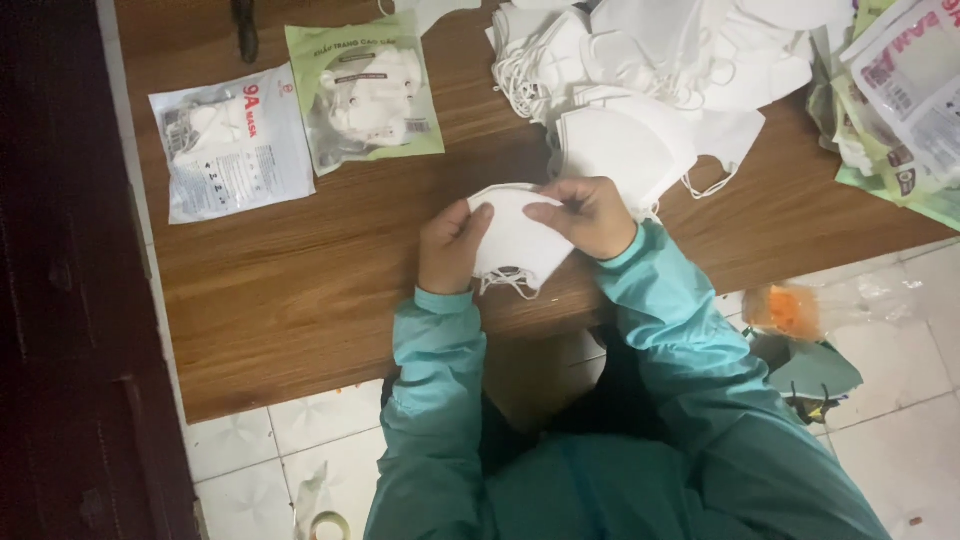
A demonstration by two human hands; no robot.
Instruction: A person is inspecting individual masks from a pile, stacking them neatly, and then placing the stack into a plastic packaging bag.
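Dim, cool indoor light; soft shadows; slight overall blur; left edge dark, white masks [640, 60] overexposed.

I am holding a folded white face mask [516, 240] flat above the near edge of the wooden table, its rounded fold pointing away from me toward the far side. It is lying spread between my two hands, its fabric smooth and unwrinkled, fanning wider at the top and narrowing toward me. Its thin white ear loops [505, 282] are dangling in a loose tangle from the lower corner.
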